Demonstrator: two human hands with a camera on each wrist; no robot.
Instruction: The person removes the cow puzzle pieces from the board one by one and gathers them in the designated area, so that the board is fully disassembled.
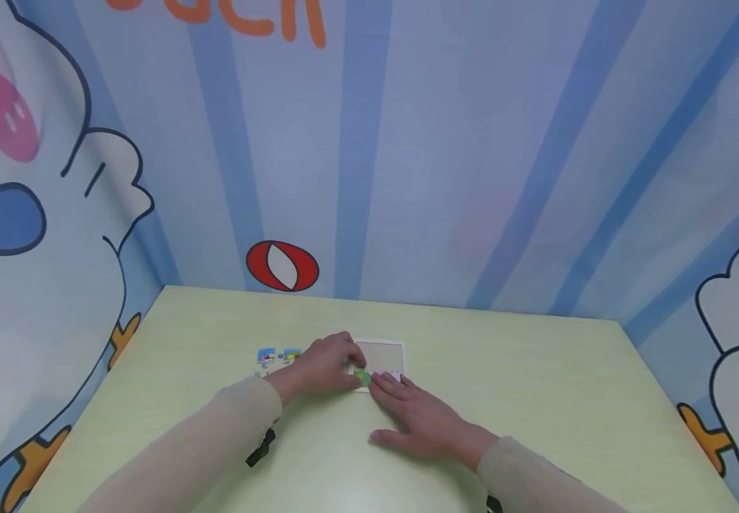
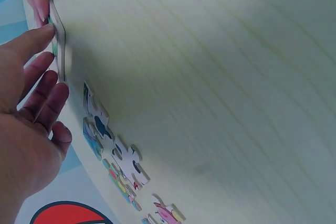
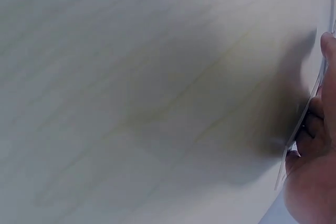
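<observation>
A shallow puzzle tray [image 1: 382, 352] with a white rim lies on the table in the head view. At its near left corner my left hand [image 1: 326, 366] bends its thumb and fingers about a green puzzle piece [image 1: 363, 375], which it seems to pinch against the tray. My right hand [image 1: 417, 419] rests its extended fingers on the tray's near edge, partly covering a whitish piece [image 1: 396, 374]. In the left wrist view the left thumb and fingers [image 2: 39, 77] meet the tray's edge; the piece is mostly hidden there.
Loose puzzle pieces [image 1: 268, 358] lie left of the tray, partly behind the left wrist; several pieces [image 2: 128, 162] show in the left wrist view. The pale table [image 1: 504, 370] ends at a blue striped backdrop [image 1: 433, 178].
</observation>
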